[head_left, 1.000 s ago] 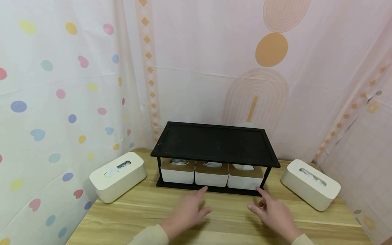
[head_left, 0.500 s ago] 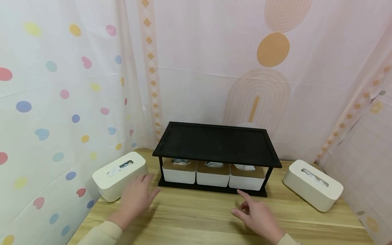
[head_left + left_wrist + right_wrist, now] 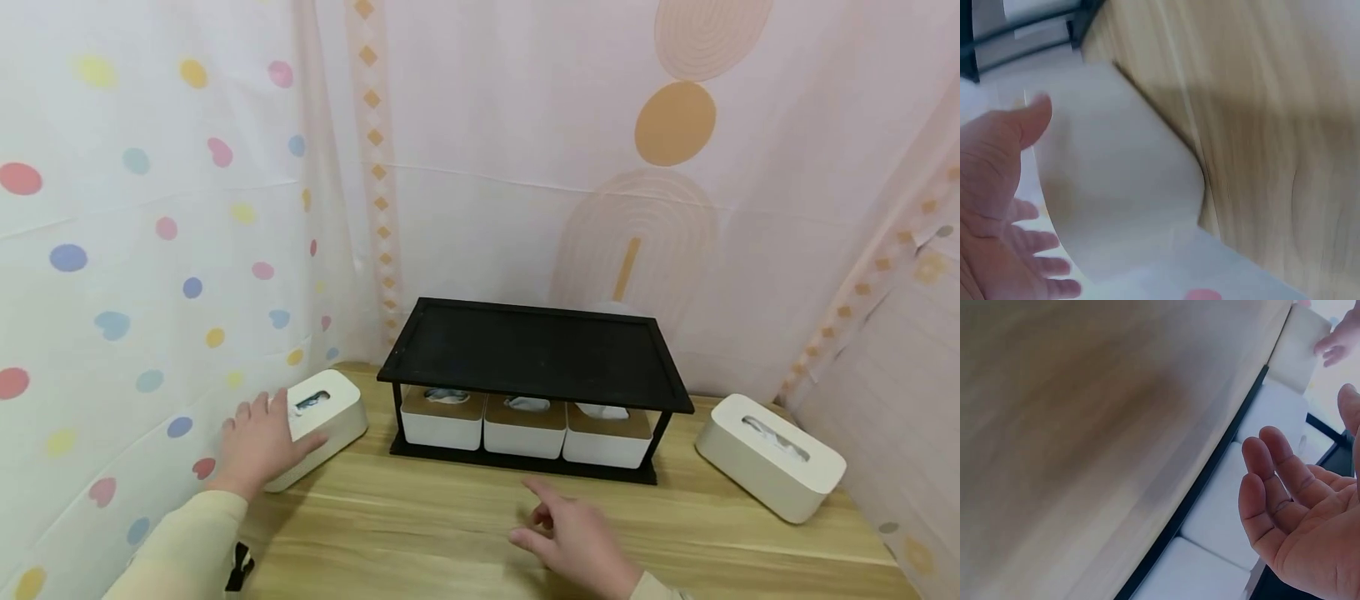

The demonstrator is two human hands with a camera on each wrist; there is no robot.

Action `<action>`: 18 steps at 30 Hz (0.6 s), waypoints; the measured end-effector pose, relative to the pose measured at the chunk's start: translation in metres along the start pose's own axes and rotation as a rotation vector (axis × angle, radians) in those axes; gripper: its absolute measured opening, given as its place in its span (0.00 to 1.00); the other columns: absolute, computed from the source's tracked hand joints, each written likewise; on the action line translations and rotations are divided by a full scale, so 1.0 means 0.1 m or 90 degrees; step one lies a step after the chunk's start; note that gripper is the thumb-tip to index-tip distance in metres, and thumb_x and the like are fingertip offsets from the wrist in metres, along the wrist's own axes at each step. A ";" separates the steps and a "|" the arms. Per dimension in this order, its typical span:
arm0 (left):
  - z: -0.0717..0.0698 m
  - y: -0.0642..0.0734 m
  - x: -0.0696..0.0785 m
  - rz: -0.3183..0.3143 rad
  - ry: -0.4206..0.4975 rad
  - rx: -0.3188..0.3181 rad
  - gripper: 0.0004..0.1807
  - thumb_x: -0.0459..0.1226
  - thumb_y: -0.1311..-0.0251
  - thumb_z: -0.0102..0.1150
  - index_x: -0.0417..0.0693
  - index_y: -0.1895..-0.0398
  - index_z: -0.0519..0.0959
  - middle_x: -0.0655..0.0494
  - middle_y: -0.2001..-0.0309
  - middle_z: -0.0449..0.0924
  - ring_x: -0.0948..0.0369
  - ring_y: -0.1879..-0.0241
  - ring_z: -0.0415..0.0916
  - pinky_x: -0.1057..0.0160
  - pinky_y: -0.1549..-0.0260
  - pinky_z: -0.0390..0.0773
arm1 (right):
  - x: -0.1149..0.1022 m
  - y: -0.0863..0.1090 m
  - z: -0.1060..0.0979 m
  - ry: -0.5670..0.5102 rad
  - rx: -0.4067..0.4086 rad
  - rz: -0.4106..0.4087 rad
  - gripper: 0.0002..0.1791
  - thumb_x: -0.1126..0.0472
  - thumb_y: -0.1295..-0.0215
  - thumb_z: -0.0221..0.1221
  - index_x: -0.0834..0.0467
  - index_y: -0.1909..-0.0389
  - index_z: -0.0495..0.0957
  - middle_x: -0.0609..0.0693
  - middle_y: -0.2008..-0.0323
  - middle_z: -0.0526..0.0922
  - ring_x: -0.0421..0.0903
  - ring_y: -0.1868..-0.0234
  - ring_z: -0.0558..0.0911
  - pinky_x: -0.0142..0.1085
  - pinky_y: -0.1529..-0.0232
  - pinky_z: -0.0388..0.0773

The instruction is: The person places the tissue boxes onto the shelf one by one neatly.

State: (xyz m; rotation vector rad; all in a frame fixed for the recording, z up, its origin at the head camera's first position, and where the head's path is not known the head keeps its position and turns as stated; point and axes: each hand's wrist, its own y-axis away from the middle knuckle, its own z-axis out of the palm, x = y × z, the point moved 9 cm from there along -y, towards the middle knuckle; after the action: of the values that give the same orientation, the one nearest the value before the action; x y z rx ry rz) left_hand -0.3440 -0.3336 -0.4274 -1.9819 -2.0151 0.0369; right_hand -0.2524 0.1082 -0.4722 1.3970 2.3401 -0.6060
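Note:
My left hand is at the long white tissue box on the left, its fingers spread over the near end of the lid. In the left wrist view, the thumb of the left hand overlaps the side of the tissue box, and the other fingers are spread along its lid edge. Part of the box's slot is hidden by the hand. My right hand hovers above the wooden table in front of the black rack. Nothing is in the right hand, whose fingers are loosely bent.
Three white tissue boxes with brown lids, the left one, the middle one and the right one, stand side by side under the rack's top. A second long tissue box sits at the right. Patterned curtains enclose the table.
My left hand has moved left from in front of the rack to the left tissue box. My right hand has drifted left, away from the rack's right end. The boxes stay in place.

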 end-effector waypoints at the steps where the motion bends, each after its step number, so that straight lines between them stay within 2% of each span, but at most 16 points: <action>1: 0.02 -0.02 -0.06 -0.008 -0.003 -0.023 0.63 0.68 0.41 0.69 0.21 0.26 0.59 0.15 0.34 0.64 0.22 0.40 0.64 0.23 0.48 0.68 | -0.03 0.00 0.00 0.001 0.003 -0.007 0.40 0.35 0.30 0.66 0.55 0.26 0.75 0.42 0.61 0.92 0.29 0.66 0.83 0.33 0.65 0.81; 5: 0.06 -0.05 -0.25 -0.028 -0.003 -0.099 0.71 0.75 0.44 0.64 0.18 0.25 0.55 0.14 0.33 0.63 0.20 0.41 0.65 0.22 0.50 0.71 | -0.08 0.00 0.00 0.001 0.013 -0.021 0.39 0.36 0.30 0.67 0.55 0.27 0.75 0.43 0.61 0.92 0.30 0.66 0.84 0.33 0.65 0.82; 8: 0.06 -0.06 -0.32 -0.022 0.008 -0.125 0.75 0.76 0.49 0.67 0.16 0.26 0.54 0.14 0.34 0.65 0.21 0.42 0.68 0.24 0.51 0.74 | -0.07 0.00 -0.01 0.005 0.018 -0.016 0.39 0.37 0.30 0.68 0.55 0.26 0.75 0.43 0.61 0.93 0.33 0.64 0.86 0.35 0.63 0.83; 13: 0.02 -0.03 -0.36 0.012 0.019 -0.171 0.76 0.70 0.57 0.78 0.18 0.25 0.56 0.15 0.34 0.67 0.21 0.45 0.68 0.27 0.50 0.76 | -0.04 0.01 -0.01 0.002 0.010 0.003 0.40 0.36 0.31 0.68 0.55 0.26 0.75 0.45 0.60 0.93 0.38 0.61 0.89 0.38 0.61 0.85; 16: -0.01 0.02 -0.35 0.022 0.021 -0.222 0.74 0.64 0.61 0.84 0.23 0.22 0.57 0.16 0.32 0.64 0.22 0.45 0.68 0.27 0.52 0.77 | -0.04 0.00 -0.02 0.004 0.010 0.001 0.40 0.36 0.30 0.67 0.56 0.26 0.74 0.45 0.60 0.93 0.38 0.61 0.89 0.38 0.62 0.85; 18: -0.02 0.06 -0.33 0.015 0.031 -0.265 0.73 0.58 0.63 0.88 0.29 0.20 0.56 0.16 0.30 0.59 0.22 0.44 0.68 0.26 0.53 0.78 | -0.04 -0.01 -0.03 0.008 0.016 -0.007 0.40 0.37 0.30 0.67 0.56 0.26 0.74 0.45 0.60 0.93 0.38 0.61 0.89 0.38 0.62 0.85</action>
State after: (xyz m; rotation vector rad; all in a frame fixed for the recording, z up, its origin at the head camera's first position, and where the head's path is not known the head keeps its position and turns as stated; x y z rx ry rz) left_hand -0.3376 -0.3656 -0.4339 -2.2186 -2.0989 -0.4563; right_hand -0.2515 0.1063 -0.4678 1.4038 2.3591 -0.6333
